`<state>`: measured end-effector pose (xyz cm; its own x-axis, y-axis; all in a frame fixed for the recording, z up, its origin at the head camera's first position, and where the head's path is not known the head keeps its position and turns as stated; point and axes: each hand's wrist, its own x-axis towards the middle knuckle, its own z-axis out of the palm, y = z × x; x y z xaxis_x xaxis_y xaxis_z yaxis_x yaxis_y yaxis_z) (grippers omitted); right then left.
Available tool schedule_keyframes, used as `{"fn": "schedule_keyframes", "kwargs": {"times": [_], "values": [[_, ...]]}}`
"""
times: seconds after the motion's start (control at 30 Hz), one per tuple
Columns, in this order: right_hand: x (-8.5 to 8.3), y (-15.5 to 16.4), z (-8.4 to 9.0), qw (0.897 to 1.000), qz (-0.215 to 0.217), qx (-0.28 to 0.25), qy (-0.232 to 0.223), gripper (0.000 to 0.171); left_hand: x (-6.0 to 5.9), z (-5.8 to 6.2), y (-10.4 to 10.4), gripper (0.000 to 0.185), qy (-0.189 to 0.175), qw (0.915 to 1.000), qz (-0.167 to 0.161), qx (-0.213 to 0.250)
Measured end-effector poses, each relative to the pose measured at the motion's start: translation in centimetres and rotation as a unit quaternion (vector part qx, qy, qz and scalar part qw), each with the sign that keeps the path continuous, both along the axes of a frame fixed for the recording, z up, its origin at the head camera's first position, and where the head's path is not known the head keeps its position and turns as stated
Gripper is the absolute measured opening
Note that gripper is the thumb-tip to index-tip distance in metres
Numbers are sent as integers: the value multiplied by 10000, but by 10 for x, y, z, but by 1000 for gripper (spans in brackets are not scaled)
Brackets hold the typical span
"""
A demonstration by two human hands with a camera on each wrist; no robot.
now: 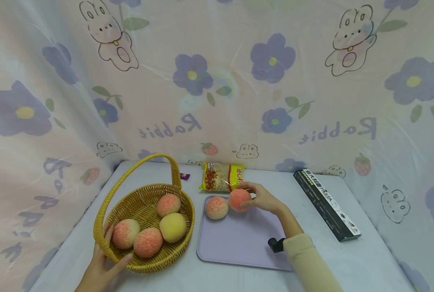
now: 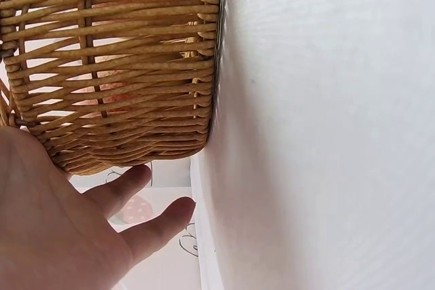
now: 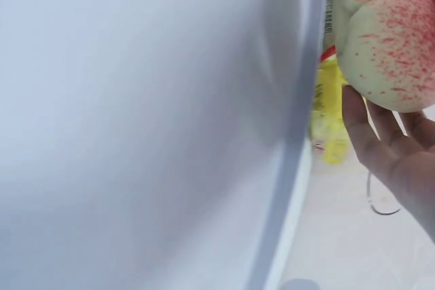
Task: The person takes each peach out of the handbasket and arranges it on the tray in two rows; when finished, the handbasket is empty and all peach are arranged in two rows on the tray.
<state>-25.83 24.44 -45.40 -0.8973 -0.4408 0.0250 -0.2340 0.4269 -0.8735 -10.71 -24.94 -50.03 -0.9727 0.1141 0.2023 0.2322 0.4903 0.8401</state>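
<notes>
Leftmost, a woven wicker basket (image 1: 140, 207) with an arched handle stands on the pale table (image 1: 348, 259). It holds four peaches: three pink-speckled ones and a plain yellow one (image 1: 173, 227). The left hand (image 1: 101, 269) rests against the basket's near rim, fingers straight and relaxed, touching the weave without curling round it. To the right lies a lilac tray (image 1: 238, 243) carrying one speckled peach (image 1: 217, 207) at its far edge. Just beside that one, the right hand (image 1: 262, 198) grips another peach (image 1: 239, 199), fingers and thumb curled round it, low over the tray's far edge; whether it touches the tray I cannot tell. This fruit is round, cream-coloured, flecked with red. Behind the tray lies a yellow snack packet (image 1: 222, 177). Far right sits a long black box (image 1: 326, 204).
</notes>
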Motion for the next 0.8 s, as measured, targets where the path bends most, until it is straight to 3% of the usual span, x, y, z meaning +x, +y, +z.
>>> {"fn": "schedule_keyframes", "kwargs": {"times": [0.23, 0.8], "values": [[2, 1, -10, 9998, 24, -39, -180, 59, 0, 2, 0, 101, -87, 9999, -22, 87], [7, 7, -16, 9994, -64, -28, -352, 60, -2, 6, 1, 104, -397, 9987, 161, -283]]}}
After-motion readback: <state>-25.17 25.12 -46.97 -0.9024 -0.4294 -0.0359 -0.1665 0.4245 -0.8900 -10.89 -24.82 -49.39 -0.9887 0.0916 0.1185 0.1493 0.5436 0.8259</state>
